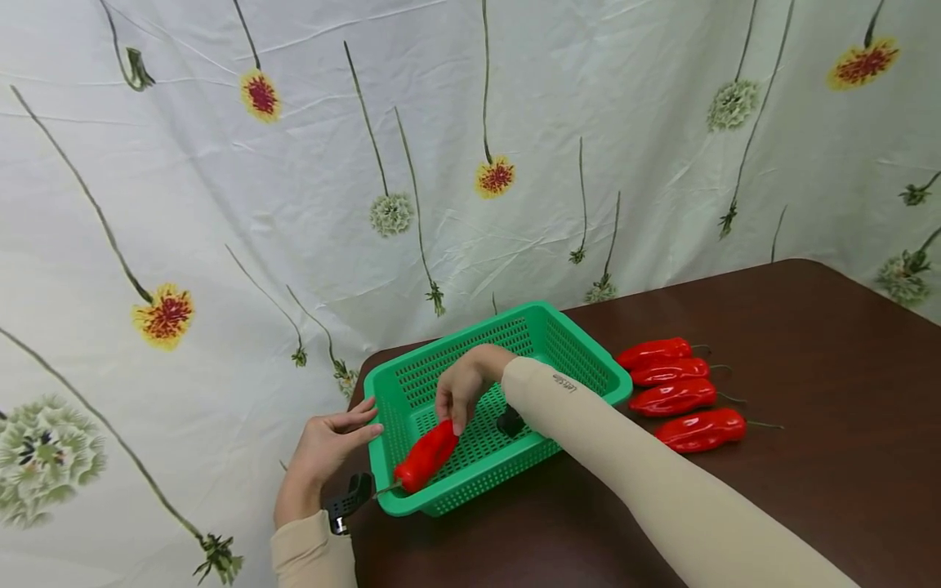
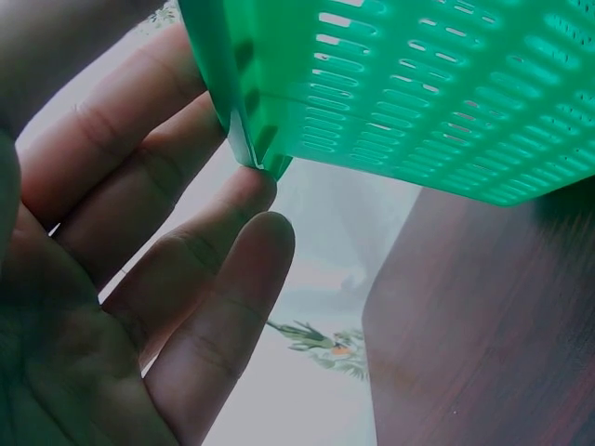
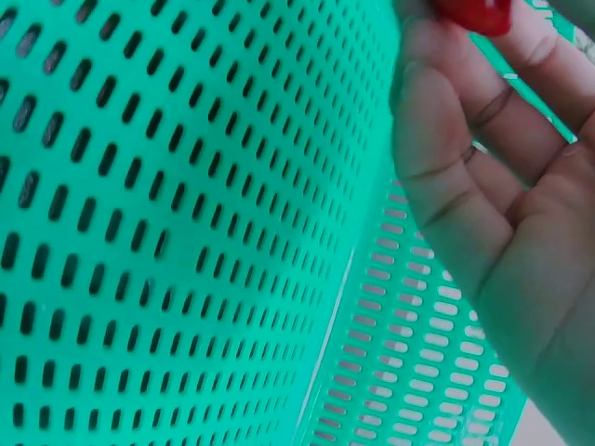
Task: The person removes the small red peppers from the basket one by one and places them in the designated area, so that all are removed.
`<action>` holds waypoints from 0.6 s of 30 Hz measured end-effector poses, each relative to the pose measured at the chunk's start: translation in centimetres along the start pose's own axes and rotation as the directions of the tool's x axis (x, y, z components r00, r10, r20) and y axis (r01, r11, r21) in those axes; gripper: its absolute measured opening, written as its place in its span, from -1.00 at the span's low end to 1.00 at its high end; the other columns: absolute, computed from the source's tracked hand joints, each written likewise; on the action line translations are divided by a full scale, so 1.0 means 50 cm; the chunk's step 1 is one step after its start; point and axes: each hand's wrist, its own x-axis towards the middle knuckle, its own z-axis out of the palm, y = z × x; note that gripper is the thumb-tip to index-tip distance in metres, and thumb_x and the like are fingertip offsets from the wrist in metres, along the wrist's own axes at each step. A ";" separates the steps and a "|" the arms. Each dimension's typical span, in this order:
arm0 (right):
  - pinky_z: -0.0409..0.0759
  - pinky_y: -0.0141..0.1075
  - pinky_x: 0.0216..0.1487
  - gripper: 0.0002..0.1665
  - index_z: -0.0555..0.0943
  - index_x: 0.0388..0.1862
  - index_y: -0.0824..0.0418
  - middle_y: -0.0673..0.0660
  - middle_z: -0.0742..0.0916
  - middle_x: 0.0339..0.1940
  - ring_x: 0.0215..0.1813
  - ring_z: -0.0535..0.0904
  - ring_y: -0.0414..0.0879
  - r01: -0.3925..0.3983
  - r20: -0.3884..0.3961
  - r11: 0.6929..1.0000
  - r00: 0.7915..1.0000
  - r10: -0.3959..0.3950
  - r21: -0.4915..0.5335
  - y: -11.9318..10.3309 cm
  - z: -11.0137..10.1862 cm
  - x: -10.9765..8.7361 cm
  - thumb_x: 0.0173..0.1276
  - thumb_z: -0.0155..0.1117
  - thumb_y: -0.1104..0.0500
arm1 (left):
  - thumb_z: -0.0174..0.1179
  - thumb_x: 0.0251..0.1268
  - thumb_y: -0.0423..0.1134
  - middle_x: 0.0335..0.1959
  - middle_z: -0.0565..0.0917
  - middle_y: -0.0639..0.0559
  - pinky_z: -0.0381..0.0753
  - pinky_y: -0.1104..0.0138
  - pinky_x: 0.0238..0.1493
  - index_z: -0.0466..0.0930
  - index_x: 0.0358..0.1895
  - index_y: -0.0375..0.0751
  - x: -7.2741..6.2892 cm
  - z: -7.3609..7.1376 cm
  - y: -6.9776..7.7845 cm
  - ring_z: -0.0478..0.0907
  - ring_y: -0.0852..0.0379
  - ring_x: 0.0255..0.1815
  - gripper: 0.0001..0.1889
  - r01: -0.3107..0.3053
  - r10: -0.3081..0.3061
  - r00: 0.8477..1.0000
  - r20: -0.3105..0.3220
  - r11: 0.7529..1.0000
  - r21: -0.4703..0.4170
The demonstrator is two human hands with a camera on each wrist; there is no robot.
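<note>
A red pepper [image 1: 426, 457] with a green stem lies slanted at the left end of a green plastic basket [image 1: 476, 488], its stem reaching over the rim. My right hand [image 1: 470, 384] reaches into the basket and pinches the pepper's upper end between thumb and fingers. Only a bit of that pepper [image 3: 479, 11] shows in the right wrist view. With fingers extended, my left hand [image 1: 331, 445] touches the basket's left rim from outside. In the left wrist view, the fingertips [image 2: 251, 186] rest against the rim's underside.
Several red peppers [image 1: 672, 398] lie in a row on the dark brown table [image 1: 831, 359], right of the basket. A white cloth [image 1: 309, 163] with a flower print hangs behind the table. Black wrist straps [image 1: 345, 506] show near the hands.
</note>
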 end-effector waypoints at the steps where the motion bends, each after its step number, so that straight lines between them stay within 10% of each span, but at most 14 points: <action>1: 0.59 -0.35 -0.10 -0.89 0.68 -0.36 0.15 -0.01 0.70 -0.36 -0.28 0.50 -0.19 0.012 -0.012 1.000 1.000 -0.012 0.003 0.002 -0.001 -0.003 0.34 0.36 0.34 | 0.38 0.29 -0.15 0.42 0.45 -0.13 0.53 0.13 0.35 0.60 0.23 -0.36 0.000 0.000 0.001 0.18 -0.19 0.58 -0.49 0.000 0.000 1.000 -0.004 1.000 0.006; 18: 0.57 0.04 0.24 -0.95 0.69 -0.22 0.24 0.04 0.76 -0.31 -0.23 0.58 -0.17 0.202 -0.216 0.971 0.961 -0.172 0.126 0.006 -0.022 -0.065 0.37 0.34 0.34 | 0.38 0.29 -0.10 0.42 0.45 -0.12 0.48 0.03 0.38 0.59 0.24 -0.35 -0.002 0.001 0.003 0.19 -0.21 0.58 -0.46 0.007 -0.007 1.000 -0.010 1.000 0.024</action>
